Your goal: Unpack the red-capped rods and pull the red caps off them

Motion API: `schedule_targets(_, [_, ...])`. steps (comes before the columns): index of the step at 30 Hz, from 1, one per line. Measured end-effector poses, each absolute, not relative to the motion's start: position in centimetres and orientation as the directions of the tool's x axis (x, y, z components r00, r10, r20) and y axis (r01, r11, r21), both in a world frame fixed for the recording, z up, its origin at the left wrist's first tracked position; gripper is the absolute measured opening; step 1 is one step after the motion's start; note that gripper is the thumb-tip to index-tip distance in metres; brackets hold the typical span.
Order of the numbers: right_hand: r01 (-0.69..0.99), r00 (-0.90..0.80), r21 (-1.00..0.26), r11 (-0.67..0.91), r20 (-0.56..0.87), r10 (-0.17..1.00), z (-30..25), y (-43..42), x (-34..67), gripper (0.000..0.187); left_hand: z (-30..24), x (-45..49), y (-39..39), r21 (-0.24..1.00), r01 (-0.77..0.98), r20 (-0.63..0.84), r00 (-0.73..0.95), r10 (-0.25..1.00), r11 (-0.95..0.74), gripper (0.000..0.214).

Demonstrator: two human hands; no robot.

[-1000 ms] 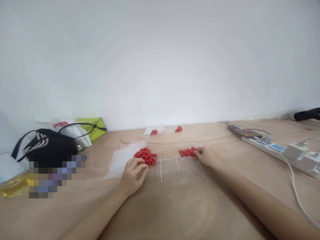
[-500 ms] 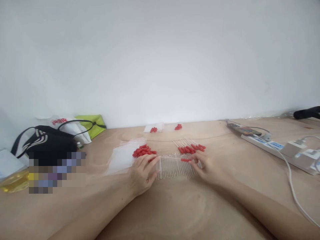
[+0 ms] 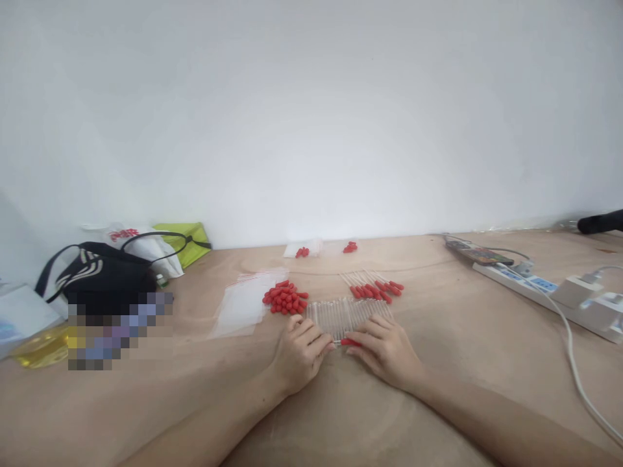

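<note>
Near the front edge of a row of thin clear tubes (image 3: pixel 335 318), my two hands meet. My left hand (image 3: pixel 302 353) pinches the end of one thin tube (image 3: pixel 337 342). The fingers of my right hand (image 3: pixel 387 350) close on a red rubber dropper bulb (image 3: pixel 348 342), which lies in line with that tube, end to end; whether the tube is inside the bulb I cannot tell. Left of the row is a heap of loose red bulbs (image 3: pixel 285 298). Behind its right end lie several tubes with red bulbs on them (image 3: pixel 374 290).
Flat clear plastic bags (image 3: pixel 243 301) lie at left, with small groups of red bulbs (image 3: pixel 302 252) farther back. A black bag (image 3: pixel 111 279) and yellow bottle (image 3: pixel 43 349) stand far left. At right are a power strip (image 3: pixel 516 277), phone (image 3: pixel 481 253) and white cable (image 3: pixel 567 344).
Both hands have come nearer to me and closer together, bringing the red bulb and tube to the front of the row. The camera view has shifted slightly.
</note>
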State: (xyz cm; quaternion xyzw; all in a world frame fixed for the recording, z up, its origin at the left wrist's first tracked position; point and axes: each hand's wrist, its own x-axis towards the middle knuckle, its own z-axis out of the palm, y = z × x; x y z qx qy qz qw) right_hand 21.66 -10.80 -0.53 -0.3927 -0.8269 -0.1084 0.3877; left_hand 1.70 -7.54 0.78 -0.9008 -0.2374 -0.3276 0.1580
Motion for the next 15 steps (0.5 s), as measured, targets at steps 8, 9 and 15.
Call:
schedule_targets(8, [0.712,-0.445,-0.014,0.702,0.765,0.466,-0.4,-11.4,21.9,0.014,1.0,1.4,-8.0,-0.132,0.471,0.650,0.705,0.282,-0.872,0.023])
schedule_targets(9, [0.703,-0.451,-0.017,0.711,0.762,0.464,-0.3,-11.5,22.0,0.014,1.1,1.4,-8.1,-0.133,0.469,0.648,0.708,0.282,-0.873,0.023])
schedule_targets(15, [0.655,-0.467,-0.070,0.753,0.745,0.476,0.7,-12.0,21.9,0.016,1.2,1.7,-8.7,-0.143,0.468,0.644,0.713,0.277,-0.872,0.024])
